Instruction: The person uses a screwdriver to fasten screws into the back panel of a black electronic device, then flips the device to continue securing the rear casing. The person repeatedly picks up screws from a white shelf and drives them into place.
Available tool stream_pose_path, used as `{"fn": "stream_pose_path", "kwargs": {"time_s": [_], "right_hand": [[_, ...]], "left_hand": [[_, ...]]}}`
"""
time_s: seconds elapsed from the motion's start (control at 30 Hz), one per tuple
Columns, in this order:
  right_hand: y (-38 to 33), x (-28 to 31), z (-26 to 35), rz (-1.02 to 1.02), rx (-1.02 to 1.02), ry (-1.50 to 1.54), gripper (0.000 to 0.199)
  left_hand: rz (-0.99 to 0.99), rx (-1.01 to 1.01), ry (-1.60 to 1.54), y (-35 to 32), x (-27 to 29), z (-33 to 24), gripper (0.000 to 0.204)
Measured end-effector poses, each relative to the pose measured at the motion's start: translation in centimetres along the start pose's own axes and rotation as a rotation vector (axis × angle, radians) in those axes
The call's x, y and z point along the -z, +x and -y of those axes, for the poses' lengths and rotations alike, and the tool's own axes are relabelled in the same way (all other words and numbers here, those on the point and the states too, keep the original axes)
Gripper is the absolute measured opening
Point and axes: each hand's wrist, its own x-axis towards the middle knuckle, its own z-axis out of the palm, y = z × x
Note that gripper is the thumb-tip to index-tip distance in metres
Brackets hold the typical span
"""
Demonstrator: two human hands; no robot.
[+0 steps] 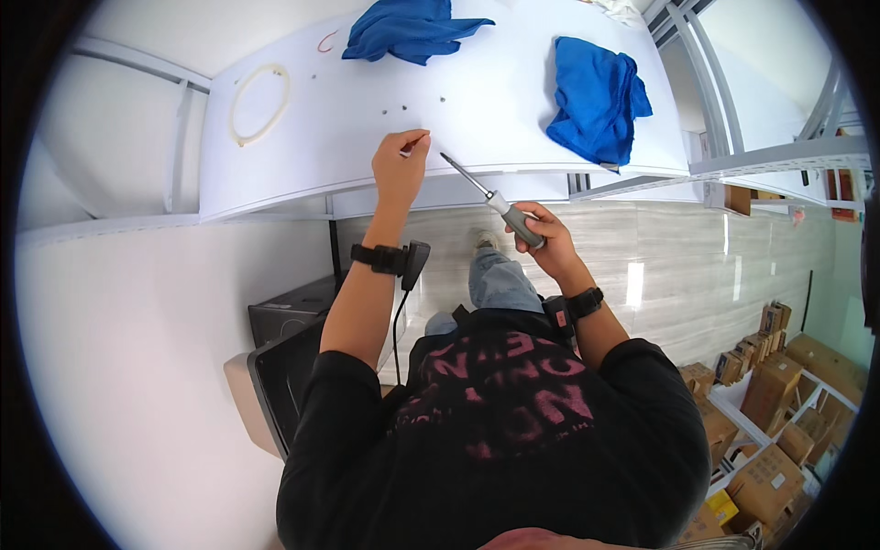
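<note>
T-shirt (495,449), 1: black, short-sleeved, pink lettering (561,403). Wrist straps (378,259), 2: black, boxy modules (417,266). Cable (396,337), 1: black. Jeans (502,284): blue.

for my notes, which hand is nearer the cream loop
Left: the left hand is right of the cream loop; the right hand, screwdriver in grip, is farther right, lower in view.

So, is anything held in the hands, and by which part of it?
The right hand holds a screwdriver by its grey handle; whether the left hand pinches anything cannot be told.
</note>
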Motion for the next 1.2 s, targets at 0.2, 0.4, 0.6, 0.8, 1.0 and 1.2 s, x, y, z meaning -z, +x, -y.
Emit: {"fn": "stream_pose_path", "kwargs": {"time_s": [0.2,0.4,0.6,0.8,1.0,1.2], "right_hand": [[2.0,1.4,3.5,-0.030,-0.021,0.020,0.032],[2.0,3.4,3.6,-0.025,-0.058,0.011,0.032],[2.6,3.1,2.9,0.025,-0.110,-0.001,0.033],[3.7,1.3,-0.4,0.082,-0.147,-0.057,0.036],[4.2,-2.4,-10.1,0.102,-0.401,-0.180,0.034],[0.8,-5.8,-19.2,0.127,-0.614,-0.285,0.035]], "left_hand": [[-0.141,-0.382,0.371,4.0,-4.1,0.1,0.012],[-0.170,-0.460,0.408,4.0,-5.2,0.2,0.013],[-0.174,-0.390,0.279,3.3,-3.8,0.5,0.014],[-0.327,-0.176,-0.014,-3.5,0.6,3.0,0.016],[-0.387,0.379,-0.679,-14.6,5.4,13.1,0.027],[-0.464,0.625,-0.962,-24.1,10.0,19.4,0.026]]}}
